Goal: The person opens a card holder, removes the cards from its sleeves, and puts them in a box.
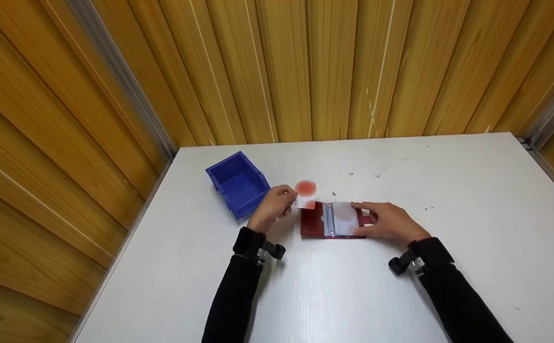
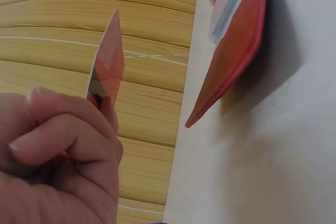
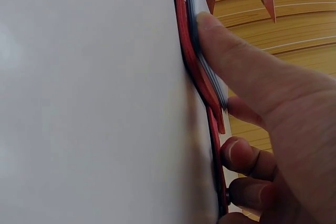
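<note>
An open dark-red card holder (image 1: pixel 312 224) with clear plastic sleeves (image 1: pixel 343 220) bound in its middle lies on the white table. My left hand (image 1: pixel 273 204) pinches a small white card (image 1: pixel 305 188) with a red round print, above the holder's upper left part. In the left wrist view the card (image 2: pixel 109 59) stands up from the fingers, apart from the holder. My right hand (image 1: pixel 389 222) grips the holder's right side. In the right wrist view its thumb (image 3: pixel 231 45) presses along the sleeve edges, while other fingers are at the cover's far side, partly hidden.
A blue plastic bin (image 1: pixel 239 183) stands to the left, close beside my left hand. The white table (image 1: pixel 472 228) meets a wood-patterned wall (image 1: pixel 329 71) at the back, with another such wall on the left.
</note>
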{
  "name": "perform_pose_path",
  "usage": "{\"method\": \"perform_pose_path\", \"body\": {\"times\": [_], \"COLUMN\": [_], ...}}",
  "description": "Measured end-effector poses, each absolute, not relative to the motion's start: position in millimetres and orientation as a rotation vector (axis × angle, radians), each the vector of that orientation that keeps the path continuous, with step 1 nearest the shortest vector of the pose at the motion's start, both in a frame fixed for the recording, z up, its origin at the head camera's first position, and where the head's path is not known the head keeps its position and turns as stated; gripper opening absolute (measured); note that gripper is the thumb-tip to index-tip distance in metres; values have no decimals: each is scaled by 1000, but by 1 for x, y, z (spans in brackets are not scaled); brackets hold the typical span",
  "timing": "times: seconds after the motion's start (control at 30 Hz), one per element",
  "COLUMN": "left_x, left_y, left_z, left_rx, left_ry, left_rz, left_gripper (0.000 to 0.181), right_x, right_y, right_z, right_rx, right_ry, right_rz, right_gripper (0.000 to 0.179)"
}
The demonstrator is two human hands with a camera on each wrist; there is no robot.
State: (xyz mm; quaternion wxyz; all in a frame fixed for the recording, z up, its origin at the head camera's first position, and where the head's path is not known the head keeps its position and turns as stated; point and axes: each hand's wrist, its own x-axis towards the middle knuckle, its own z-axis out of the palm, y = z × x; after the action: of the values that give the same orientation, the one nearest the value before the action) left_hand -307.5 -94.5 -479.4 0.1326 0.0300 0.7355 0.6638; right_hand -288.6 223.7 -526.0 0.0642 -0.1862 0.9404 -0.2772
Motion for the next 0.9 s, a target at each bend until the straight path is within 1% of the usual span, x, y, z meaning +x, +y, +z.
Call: {"method": "perform_pose_path", "body": {"times": [0.37, 0.53, 0.7, 0.8, 0.9], "left_x": [-309, -314, -319, -324, -328], "left_y": [-96, -104, -123, -137, -151], "left_z": [-480, -477, -469, -464, -464], "left_rx": [58, 26, -88, -209, -313], "left_ry": [2149, 2185, 2311, 2403, 2591], "left_rz": [1929, 1942, 1967, 1964, 1889], "left_gripper": [20, 21, 18, 15, 15], "right_x": [-288, -288, -287, -287, -287], "right_y": [224, 224, 223, 224, 225], "right_z": [-525, -526, -526, -526, -526], "right_rx": [-546, -534, -519, -515, -513], "right_ry": [2831, 2829, 2827, 2823, 2827], "right_rz": [-818, -814, -817, -825, -825], "right_gripper": [83, 83, 82, 83, 83]}}
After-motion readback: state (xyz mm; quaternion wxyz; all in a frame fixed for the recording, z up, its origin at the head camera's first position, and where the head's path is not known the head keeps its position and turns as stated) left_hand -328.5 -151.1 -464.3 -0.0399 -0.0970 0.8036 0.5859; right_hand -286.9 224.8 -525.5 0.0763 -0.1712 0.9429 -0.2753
